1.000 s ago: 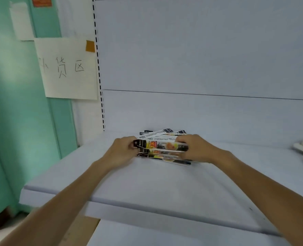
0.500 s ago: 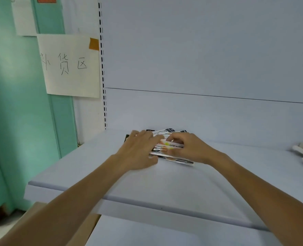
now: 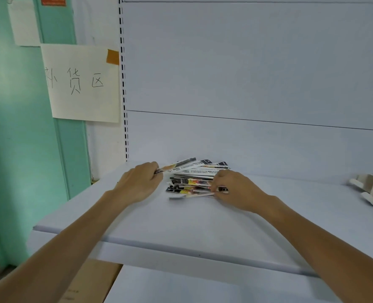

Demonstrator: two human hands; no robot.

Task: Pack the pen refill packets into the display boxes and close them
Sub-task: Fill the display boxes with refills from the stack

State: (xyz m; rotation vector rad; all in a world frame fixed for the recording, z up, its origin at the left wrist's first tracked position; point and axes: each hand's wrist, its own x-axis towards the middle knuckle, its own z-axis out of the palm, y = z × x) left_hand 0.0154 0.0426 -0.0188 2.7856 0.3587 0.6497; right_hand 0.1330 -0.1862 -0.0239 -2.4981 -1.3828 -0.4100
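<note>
the left hand pinches the end of one refill packet, which slants away rightward from that grip over the pile of packets, probably to draw it off singly. the right hand curls its fingers onto the pile's right end, likely steadying it. a display box lies well right of both grips, not yet filled.

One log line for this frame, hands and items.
left hand: pinches one packet | right hand: grips packet pile on shelf | display box: right edge, untouched
</note>
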